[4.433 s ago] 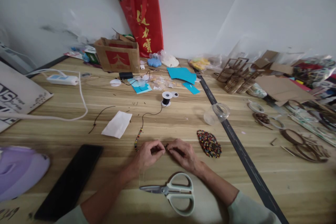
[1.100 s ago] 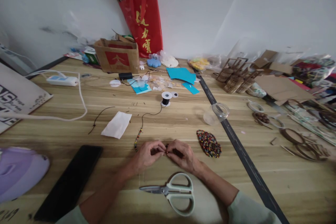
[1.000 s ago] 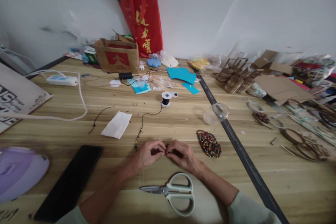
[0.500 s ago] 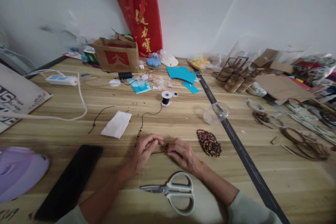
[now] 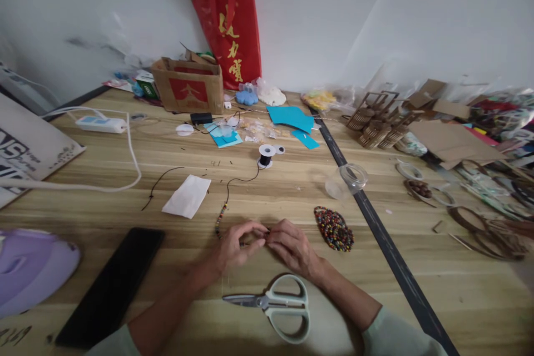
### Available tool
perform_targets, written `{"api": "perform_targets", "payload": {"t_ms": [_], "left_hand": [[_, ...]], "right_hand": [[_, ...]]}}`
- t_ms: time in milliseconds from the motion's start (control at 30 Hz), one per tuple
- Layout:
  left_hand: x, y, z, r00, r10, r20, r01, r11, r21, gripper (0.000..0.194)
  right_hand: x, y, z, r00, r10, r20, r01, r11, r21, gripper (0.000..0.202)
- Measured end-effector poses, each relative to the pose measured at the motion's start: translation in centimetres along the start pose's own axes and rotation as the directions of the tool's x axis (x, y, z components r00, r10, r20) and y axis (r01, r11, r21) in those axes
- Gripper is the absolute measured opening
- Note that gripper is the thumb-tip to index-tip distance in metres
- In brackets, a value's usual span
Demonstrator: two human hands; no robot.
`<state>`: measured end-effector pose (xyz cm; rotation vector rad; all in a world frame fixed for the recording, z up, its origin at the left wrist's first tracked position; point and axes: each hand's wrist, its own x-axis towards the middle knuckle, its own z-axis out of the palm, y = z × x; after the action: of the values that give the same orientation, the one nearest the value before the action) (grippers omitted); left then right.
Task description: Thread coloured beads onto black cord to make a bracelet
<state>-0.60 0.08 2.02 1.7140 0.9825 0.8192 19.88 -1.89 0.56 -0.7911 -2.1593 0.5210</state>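
Observation:
My right hand (image 5: 293, 247) is closed, its thumb and fingertips pinching a small dark beaded part of a black cord (image 5: 242, 179). From the left, my left hand (image 5: 236, 245) meets it, index finger arched and thumb stretched, the tips around the same beaded part. The exact grip is partly hidden. Small coloured beads (image 5: 221, 217) are threaded on the cord left of my left hand, and the cord runs back to a white spool (image 5: 267, 150). A coiled heap of multicoloured beads (image 5: 334, 228) lies right of my right hand. Scissors (image 5: 267, 303) lie below both hands, blades leftward.
Left are a black phone (image 5: 110, 286), a purple iron (image 5: 33, 272), white paper (image 5: 186, 196) and a power strip (image 5: 101, 124). A clear round container (image 5: 346, 181) stands right of the spool. Behind are a cardboard box (image 5: 187, 89), a red bag (image 5: 233, 39) and small woven baskets (image 5: 373, 122).
My left thumb and index finger have moved right, closer to my right fingertips, with a wider gap between them. My right hand stays nearly in place. The whole view has shifted slightly.

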Motion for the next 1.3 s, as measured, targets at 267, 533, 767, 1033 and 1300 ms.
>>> {"api": "perform_targets", "payload": {"t_ms": [267, 533, 767, 1033, 1300], "left_hand": [[0.3, -0.6, 0.7, 0.996, -0.035, 0.078, 0.028, 0.995, 0.095, 0.008], [0.4, -0.5, 0.3, 0.998, -0.013, 0.066, 0.000, 0.983, 0.183, 0.007], [0.5, -0.7, 0.2, 0.999, -0.012, 0.031, 0.009, 0.994, 0.112, 0.007], [0.5, -0.9, 0.3, 0.999, -0.011, 0.033, 0.007, 0.992, 0.128, 0.007], [0.6, -0.9, 0.3, 0.999, -0.002, 0.043, -0.004, 0.993, 0.121, 0.008]], "right_hand": [[0.1, 0.1, 0.2, 0.999, -0.027, -0.034, 0.027, 1.000, -0.009, 0.014], [0.3, -0.1, -0.2, 0.999, 0.003, -0.053, -0.002, 1.000, 0.011, 0.013], [0.1, 0.9, -2.2, 0.939, 0.296, -0.176, -0.284, 0.955, 0.088, 0.018], [0.3, 0.6, -4.5, 0.892, 0.433, 0.131, -0.447, 0.889, 0.102, 0.012], [0.5, -0.4, -4.7, 0.876, 0.347, 0.334, -0.288, 0.933, -0.214, 0.008]]}}
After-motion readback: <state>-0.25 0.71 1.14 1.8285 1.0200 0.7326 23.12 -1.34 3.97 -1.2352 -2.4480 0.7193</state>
